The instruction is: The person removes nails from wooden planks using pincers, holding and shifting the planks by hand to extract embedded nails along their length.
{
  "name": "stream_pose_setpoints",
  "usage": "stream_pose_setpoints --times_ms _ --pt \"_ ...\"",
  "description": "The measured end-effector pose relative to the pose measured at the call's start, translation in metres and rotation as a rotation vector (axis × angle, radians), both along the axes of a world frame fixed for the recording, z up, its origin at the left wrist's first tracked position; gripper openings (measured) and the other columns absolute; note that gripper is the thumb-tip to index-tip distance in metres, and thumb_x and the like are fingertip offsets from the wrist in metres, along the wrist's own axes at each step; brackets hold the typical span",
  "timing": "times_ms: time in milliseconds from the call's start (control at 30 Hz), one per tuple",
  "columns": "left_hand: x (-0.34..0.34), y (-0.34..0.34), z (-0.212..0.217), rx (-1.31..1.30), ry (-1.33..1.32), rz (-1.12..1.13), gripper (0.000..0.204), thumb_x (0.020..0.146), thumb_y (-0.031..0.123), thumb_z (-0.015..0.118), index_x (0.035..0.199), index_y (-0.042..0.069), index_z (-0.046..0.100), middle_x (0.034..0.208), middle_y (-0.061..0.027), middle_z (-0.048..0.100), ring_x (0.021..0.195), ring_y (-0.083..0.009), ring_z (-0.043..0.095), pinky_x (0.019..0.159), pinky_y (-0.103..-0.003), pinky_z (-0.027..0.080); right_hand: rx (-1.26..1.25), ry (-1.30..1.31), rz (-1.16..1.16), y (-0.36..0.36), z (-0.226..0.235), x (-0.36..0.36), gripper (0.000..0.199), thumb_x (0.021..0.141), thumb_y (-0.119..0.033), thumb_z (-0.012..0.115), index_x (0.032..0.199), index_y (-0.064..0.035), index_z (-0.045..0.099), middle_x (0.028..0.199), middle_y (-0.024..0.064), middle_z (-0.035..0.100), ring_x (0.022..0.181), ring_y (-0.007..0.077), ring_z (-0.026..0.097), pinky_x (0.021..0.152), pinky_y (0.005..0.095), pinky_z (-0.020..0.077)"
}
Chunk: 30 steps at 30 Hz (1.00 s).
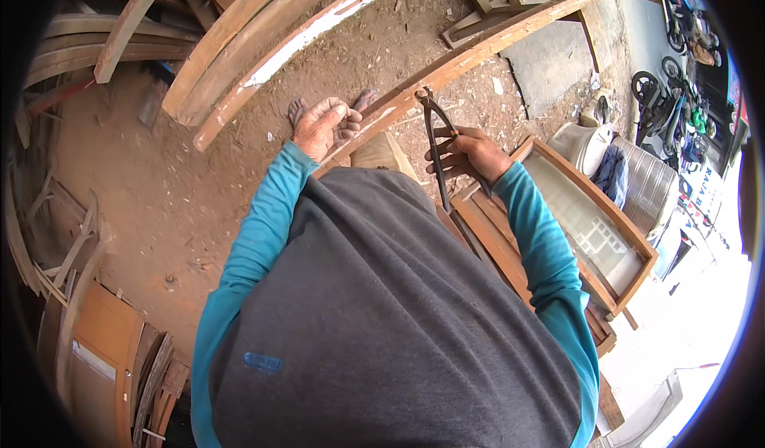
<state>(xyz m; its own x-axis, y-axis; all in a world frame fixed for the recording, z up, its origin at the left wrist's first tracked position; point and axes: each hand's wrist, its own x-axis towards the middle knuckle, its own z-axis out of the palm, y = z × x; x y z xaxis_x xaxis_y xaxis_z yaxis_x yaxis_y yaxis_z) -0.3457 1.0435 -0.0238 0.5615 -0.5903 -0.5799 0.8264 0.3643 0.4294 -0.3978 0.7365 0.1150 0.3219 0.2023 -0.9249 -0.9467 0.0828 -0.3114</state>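
Note:
A long wooden beam (486, 45) runs slantwise in front of me, its near end by my left hand. My right hand (478, 155) holds dark metal pincers (433, 125), with fingers spread across the two handles, which stand apart. The jaws of the pincers are at the beam's edge; whether they grip a nail there is too small to tell. My left hand (321, 131) is closed beside the beam, thumb pressed against curled fingers. What it pinches, if anything, cannot be made out.
Curved planks (239, 37) lie at the upper left, one with white paint. A wooden-framed glass panel (594, 225) leans at my right, near a metal drum (649, 193). Wooden panels (107, 328) stand at the lower left. Motorbikes (669, 105) are parked far right.

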Motion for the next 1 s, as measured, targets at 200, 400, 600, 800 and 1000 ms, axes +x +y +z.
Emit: stream_pose_setpoints --times_ms 200,400,600,800,1000 --pt "-0.022 0.043 -0.023 0.219 -0.006 0.024 0.015 0.104 0.015 0.049 0.108 0.005 0.06 0.1 -0.0075 0.066 0.085 -0.0138 0.064 0.076 -0.027 0.057 0.067 0.156 -0.024 -0.019 -0.004 0.033 0.056 0.088 -0.006 0.042 0.142 0.0098 0.039 0.117 0.0291 0.065 0.105 0.0407 0.069 0.089 0.0492 0.0605" --pt "-0.049 0.073 -0.05 0.671 -0.203 -0.153 0.018 0.094 0.01 0.047 0.099 0.003 0.063 0.087 -0.0072 0.066 0.084 -0.0184 0.065 0.074 -0.032 0.054 0.226 0.208 -0.012 -0.039 -0.013 0.053 0.056 0.089 -0.01 0.04 0.138 0.0166 0.035 0.119 0.0332 0.062 0.103 0.0408 0.069 0.09 0.0468 0.0591" --pt "-0.061 0.062 -0.037 1.095 -0.792 -0.468 0.032 0.093 0.034 0.06 0.095 0.003 0.068 0.098 -0.0236 0.063 0.095 -0.0418 0.062 0.086 -0.048 0.05 0.149 0.37 0.081 -0.048 -0.014 0.087 0.049 0.087 -0.013 0.041 0.128 0.0134 0.046 0.112 0.0345 0.065 0.102 0.0445 0.069 0.093 0.0553 0.0556" --pt "-0.059 0.059 -0.023 1.062 -0.789 -0.692 0.083 0.075 0.071 0.073 0.116 -0.001 0.068 0.108 -0.0227 0.062 0.106 -0.0407 0.061 0.092 -0.046 0.049 0.147 0.46 0.041 -0.037 -0.008 0.102 0.046 0.095 -0.02 0.036 0.127 0.0103 0.051 0.088 0.0158 0.064 0.067 0.0231 0.065 0.064 0.0391 0.0566" --pt "-0.061 0.057 -0.035 1.123 -0.832 -0.713 0.09 0.074 0.075 0.071 0.117 -0.005 0.066 0.109 -0.0254 0.061 0.107 -0.0414 0.061 0.092 -0.046 0.049 0.152 0.351 -0.344 0.029 0.004 0.055 0.024 0.097 -0.021 0.043 0.106 -0.0003 0.053 0.08 0.0037 0.051 0.062 0.0118 0.05 0.051 0.0264 0.047"
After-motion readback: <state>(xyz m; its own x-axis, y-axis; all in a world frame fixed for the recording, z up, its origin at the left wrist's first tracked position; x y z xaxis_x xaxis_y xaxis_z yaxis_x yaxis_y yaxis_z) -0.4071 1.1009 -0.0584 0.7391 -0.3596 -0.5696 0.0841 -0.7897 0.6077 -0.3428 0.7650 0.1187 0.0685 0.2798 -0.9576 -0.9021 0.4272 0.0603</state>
